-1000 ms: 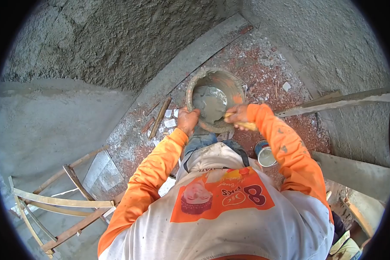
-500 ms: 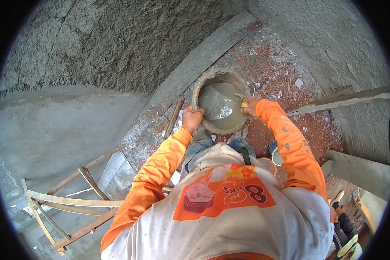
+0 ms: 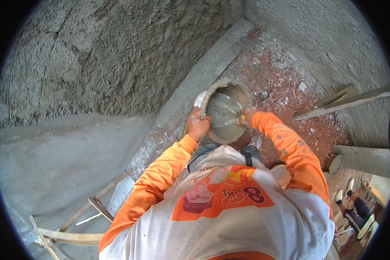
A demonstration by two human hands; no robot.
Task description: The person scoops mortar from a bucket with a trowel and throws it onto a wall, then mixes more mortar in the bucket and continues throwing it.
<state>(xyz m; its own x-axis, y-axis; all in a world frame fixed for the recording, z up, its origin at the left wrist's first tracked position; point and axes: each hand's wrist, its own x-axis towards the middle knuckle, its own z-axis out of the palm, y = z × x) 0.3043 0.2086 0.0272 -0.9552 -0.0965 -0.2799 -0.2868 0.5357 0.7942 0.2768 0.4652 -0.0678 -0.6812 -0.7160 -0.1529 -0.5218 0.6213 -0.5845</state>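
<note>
A mortar-crusted bucket (image 3: 213, 89) is in front of my legs, tilted, with wet grey mix (image 3: 224, 108) inside. My left hand (image 3: 198, 125) is closed around its near left rim. At the right side of the bucket, my right hand (image 3: 248, 117) is wrapped round the yellowish handle of a trowel (image 3: 242, 117). The trowel's blade, at the inner wall, is smeared by motion and hard to make out.
Rough wet plaster covers the wall (image 3: 130, 52) on the left. Rubble (image 3: 286, 86) litters the floor. A wooden plank (image 3: 346, 103) juts in at right, above a grey board (image 3: 364, 160). Wooden framing (image 3: 73, 237) is at lower left. Another person's legs (image 3: 355, 212) show at lower right.
The bucket has tipped, showing more of its pale outer left side. My right hand has moved slightly down along the rim with the trowel. My view has shifted a little.
</note>
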